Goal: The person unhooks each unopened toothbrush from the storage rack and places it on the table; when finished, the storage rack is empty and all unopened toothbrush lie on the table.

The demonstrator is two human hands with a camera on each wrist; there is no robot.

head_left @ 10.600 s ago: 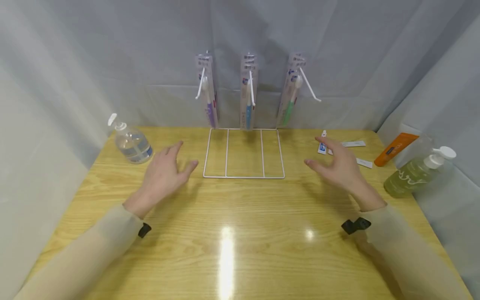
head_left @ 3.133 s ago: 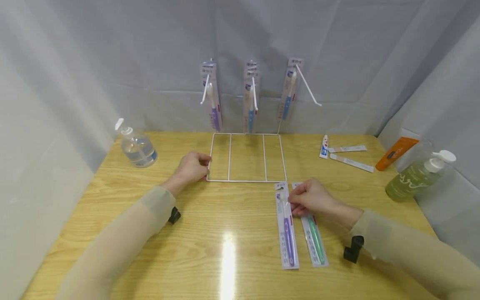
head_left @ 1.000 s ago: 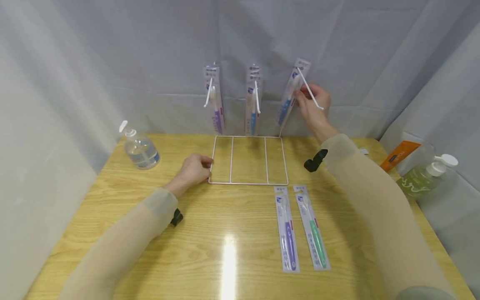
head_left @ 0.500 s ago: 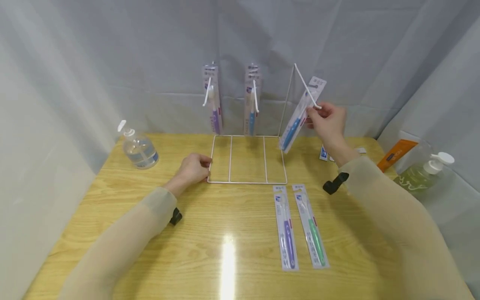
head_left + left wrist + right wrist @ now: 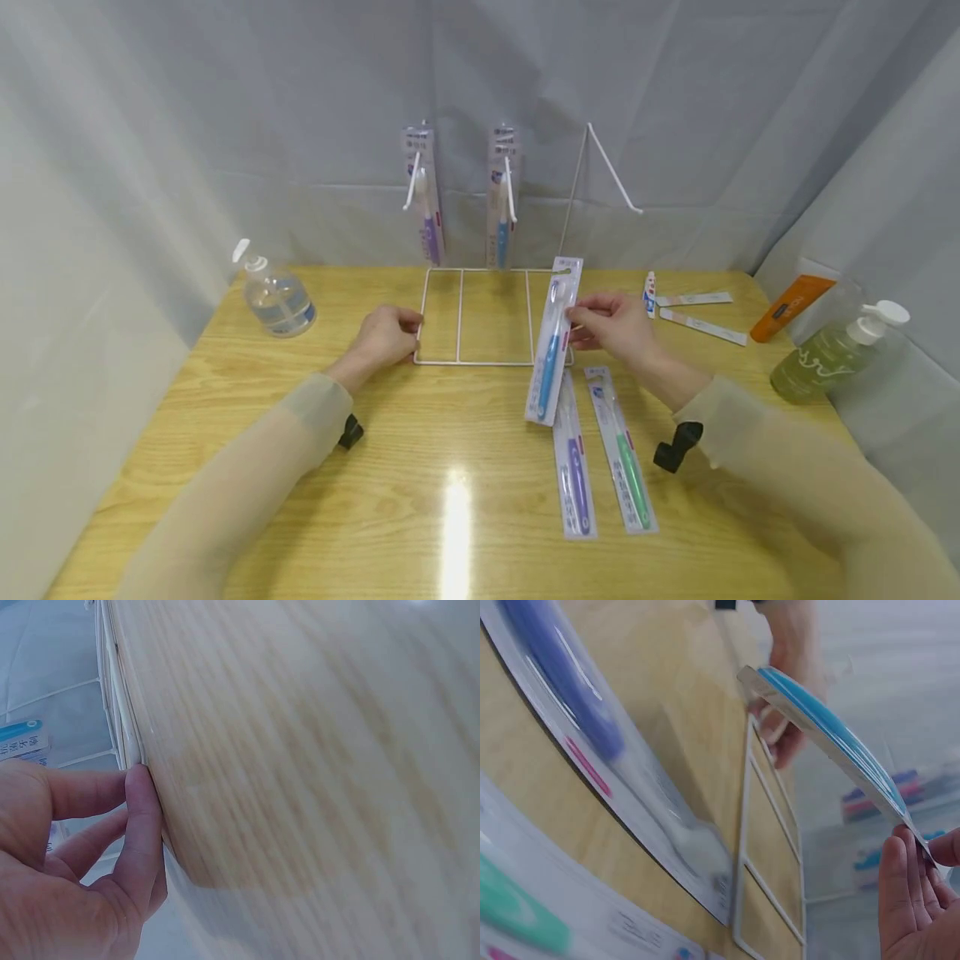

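My right hand [image 5: 611,327] pinches a packaged blue toothbrush [image 5: 550,358] by its right edge. The pack is tilted above the front right corner of a white wire rack [image 5: 487,363] and overlaps the top of a packaged purple toothbrush [image 5: 577,483] lying on the table. Beside that one lies a packaged green toothbrush [image 5: 630,471]. My left hand [image 5: 382,337] grips the rack's left side near its front corner; in the left wrist view, thumb and finger [image 5: 142,817] pinch the wire. Purple toothbrush packs [image 5: 427,225] hang on the left hook, blue ones [image 5: 501,233] on the middle hook.
The right hook [image 5: 615,171] is bare. A clear pump bottle [image 5: 279,302] stands at the left. Rightward are a small toothpaste tube [image 5: 649,296], two thin white sachets [image 5: 703,326], an orange tube [image 5: 791,308] and a green pump bottle [image 5: 817,358]. A grey curtain hangs behind.
My right hand has taken the blue toothbrush pack off the right hook and brought it down and forward. Earlier, purple and green packs came onto the table. My left hand stays on the rack.
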